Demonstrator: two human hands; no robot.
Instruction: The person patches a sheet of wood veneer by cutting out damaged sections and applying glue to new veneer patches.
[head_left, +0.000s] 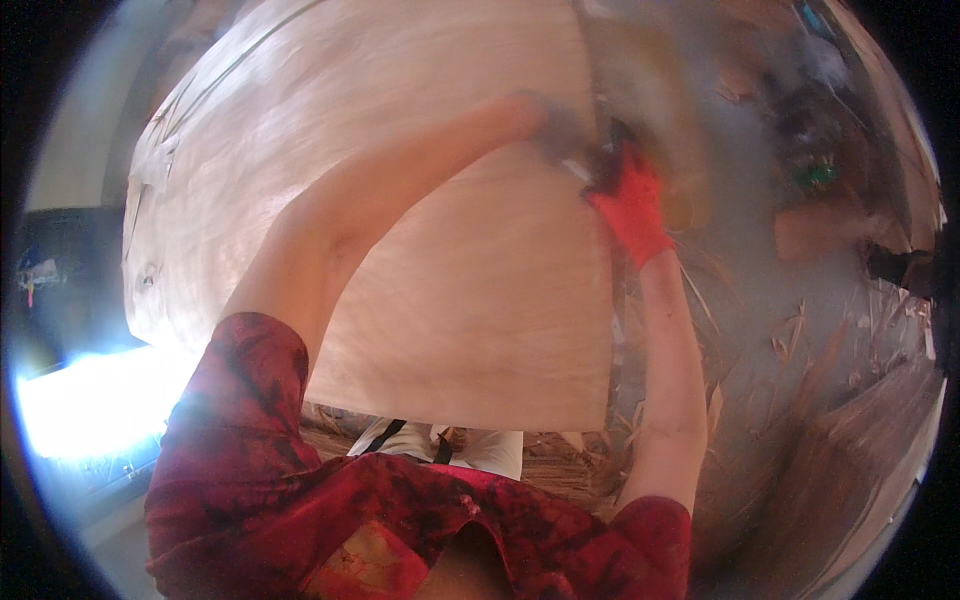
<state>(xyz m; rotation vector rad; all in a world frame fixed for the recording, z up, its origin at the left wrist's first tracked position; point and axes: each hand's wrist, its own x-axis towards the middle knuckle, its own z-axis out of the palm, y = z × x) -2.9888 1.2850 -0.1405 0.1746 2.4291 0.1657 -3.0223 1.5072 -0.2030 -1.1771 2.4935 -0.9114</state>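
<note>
A broad, pale sheet of wood veneer (470, 290) spreads out in front of me. Near its right edge are both of my hands, close together. My left hand (553, 125) reaches across the sheet; it looks dark and is smeared by motion, so its fingers do not show. A red glove with dark parts covers my right hand (632, 200), which is closed at the sheet's edge. What it grips is hidden. Between the hands shows a small light streak, too blurred to name.
Torn strips of veneer (790, 335) litter the grey floor (740, 290) to the right. At the lower right lies a brown stack of wood sheets (850, 480). Bright light (95, 400) comes in at the left. Below the sheet's near edge my light trousers (490, 452) show.
</note>
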